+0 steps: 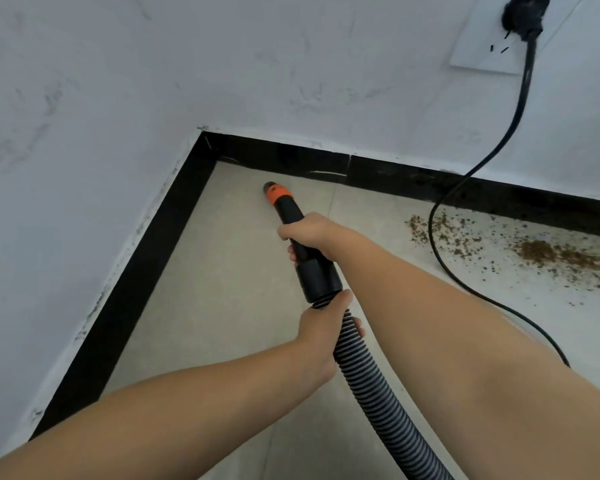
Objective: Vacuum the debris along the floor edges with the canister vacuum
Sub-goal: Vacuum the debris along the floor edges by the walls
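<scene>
Near corner, hands (312, 237) gripping ribbed hose (371, 389)

Bare floor (222, 271) lies open from the corner out along the left black skirting (125, 289). Toward the right edge, the power cord (440, 244) (hanging from the wall socket (492, 36)) crosses the floor through the scattered debris (541, 254), seemingly lying loose on the tiles.

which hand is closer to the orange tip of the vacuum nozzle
Right. The right hand grips the wand just behind the orange tip; the left hand holds the hose farther back.
</scene>
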### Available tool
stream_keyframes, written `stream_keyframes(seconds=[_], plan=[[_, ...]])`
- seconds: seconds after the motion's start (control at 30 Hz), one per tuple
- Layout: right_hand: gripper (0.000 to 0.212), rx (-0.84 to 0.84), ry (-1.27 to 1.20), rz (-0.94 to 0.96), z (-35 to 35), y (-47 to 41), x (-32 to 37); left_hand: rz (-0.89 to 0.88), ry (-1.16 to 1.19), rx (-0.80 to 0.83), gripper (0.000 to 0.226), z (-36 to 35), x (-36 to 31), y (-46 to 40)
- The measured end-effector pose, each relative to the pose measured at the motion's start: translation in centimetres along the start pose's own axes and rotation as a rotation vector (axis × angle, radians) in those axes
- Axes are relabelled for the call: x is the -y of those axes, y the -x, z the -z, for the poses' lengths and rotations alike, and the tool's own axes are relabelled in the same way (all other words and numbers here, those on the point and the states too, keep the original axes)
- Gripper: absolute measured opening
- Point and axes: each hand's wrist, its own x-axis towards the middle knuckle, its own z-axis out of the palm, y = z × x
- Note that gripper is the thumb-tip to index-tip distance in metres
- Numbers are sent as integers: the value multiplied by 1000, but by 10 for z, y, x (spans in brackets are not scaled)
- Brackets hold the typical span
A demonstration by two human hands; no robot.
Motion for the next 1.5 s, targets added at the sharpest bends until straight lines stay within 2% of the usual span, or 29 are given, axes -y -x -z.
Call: stream_keyframes(seconds=[0.1, 0.23, 0.43, 0.6, 0.73, 0.97, 1.07, 1.17, 1.27, 1.43, 1.5], plan=[[24, 65, 65, 11, -17, -9, 10, -17, 30, -60, 15, 7, -7, -5], [24, 96, 105, 6, -24, -9, 15, -22, 5, -89, 15, 11, -7, -7], [29, -50, 44, -52, 21, 43, -24, 83, -72, 97, 23, -19, 30, 22], [14, -181, -161, -122, 60, 106, -85, 203, -253, 228, 21, -40, 81, 58], [15, -294, -280, -174, 81, 149, -126, 267, -390, 309, 19, -51, 109, 83], [16, -279, -353, -219, 107, 200, -158, 288, -424, 364, 17, -82, 144, 118], [13, -260, -459, -189, 120, 225, -166, 270, -464, 399, 16, -93, 152, 130], [13, -258, -567, -105, 144, 252, -169, 203, -520, 516, 14, -108, 161, 138], [14, -352, -596, -53, 178, 273, -176, 168, -626, 678, 13, -130, 161, 132], [13, -563, -585, -76, 223, 281, -197, 183, -1144, 1081, 29, -169, 122, 69], [14, -604, -570, -80, 234, 277, -205, 58, -1321, 1074, 29, -185, 102, 31]])
